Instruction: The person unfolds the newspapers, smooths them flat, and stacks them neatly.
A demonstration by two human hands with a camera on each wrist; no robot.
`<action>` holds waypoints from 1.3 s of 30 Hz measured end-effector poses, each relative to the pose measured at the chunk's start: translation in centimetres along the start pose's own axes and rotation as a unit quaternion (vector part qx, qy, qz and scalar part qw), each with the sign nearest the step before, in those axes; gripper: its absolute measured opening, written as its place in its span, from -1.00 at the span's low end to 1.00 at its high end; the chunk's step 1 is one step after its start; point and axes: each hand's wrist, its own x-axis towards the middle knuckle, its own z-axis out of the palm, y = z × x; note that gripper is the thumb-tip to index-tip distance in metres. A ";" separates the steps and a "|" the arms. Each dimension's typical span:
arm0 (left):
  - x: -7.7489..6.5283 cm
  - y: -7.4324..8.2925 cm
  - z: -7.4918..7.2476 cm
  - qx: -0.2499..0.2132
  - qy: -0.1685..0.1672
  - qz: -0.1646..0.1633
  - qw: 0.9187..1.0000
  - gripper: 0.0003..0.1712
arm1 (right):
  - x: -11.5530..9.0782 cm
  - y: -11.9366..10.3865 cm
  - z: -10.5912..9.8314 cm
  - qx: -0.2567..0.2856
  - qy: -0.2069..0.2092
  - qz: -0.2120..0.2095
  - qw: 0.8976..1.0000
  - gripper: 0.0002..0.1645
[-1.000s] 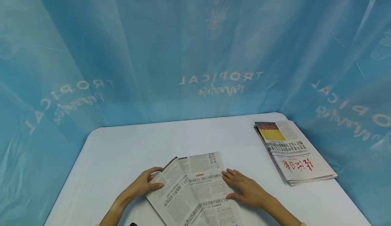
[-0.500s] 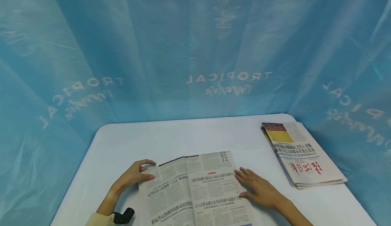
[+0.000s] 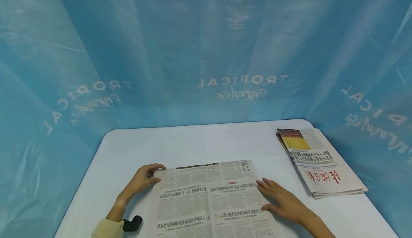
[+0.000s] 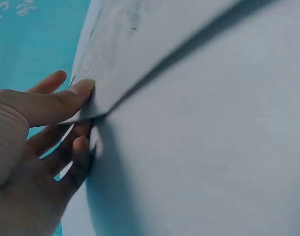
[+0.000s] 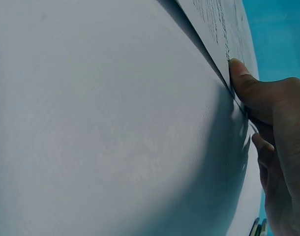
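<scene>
An unfolded newspaper [image 3: 183, 202] lies spread on the white table, a crease running down its middle. At its upper left edge my left hand [image 3: 140, 179] pinches the paper. The left wrist view shows the left thumb [image 4: 83, 91] on top of the sheet and fingers below its edge. My right hand [image 3: 281, 200] rests against the newspaper's right edge, its fingers fairly straight. In the right wrist view, the right thumb [image 5: 241, 73] touches the sheet's edge. The newspaper's near edge runs out of the head view.
A stack of folded newspapers [image 3: 322, 166] lies at the right side of the white table [image 3: 190, 143]. Blue curtains [image 3: 206, 52] with printed lettering hang behind and beside it. A black strap piece [image 3: 132, 223] sits at my left wrist.
The newspaper's left page, earlier slanted over the right one, has spread out flatter. My left hand has drawn its edge outward; the right stays at the right edge. The head view has shifted slightly.
</scene>
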 end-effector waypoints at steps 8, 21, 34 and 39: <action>-0.8 0.3 1.8 0.170 0.067 0.037 0.983 -0.72 | 0.0 0.6 -0.6 -0.024 -0.010 -0.022 0.999 -0.18; -2.0 1.5 2.5 0.293 0.012 0.128 0.947 -0.44 | 2.2 2.0 -0.1 -0.123 0.044 -0.123 0.984 -0.33; -2.7 0.9 1.8 0.387 0.010 0.238 0.891 -0.42 | 3.5 2.2 0.5 -0.180 0.000 -0.163 0.970 -0.15; -2.9 0.6 1.5 0.391 0.015 0.245 0.887 -0.40 | 3.7 2.0 0.3 -0.172 -0.008 -0.162 0.972 -0.11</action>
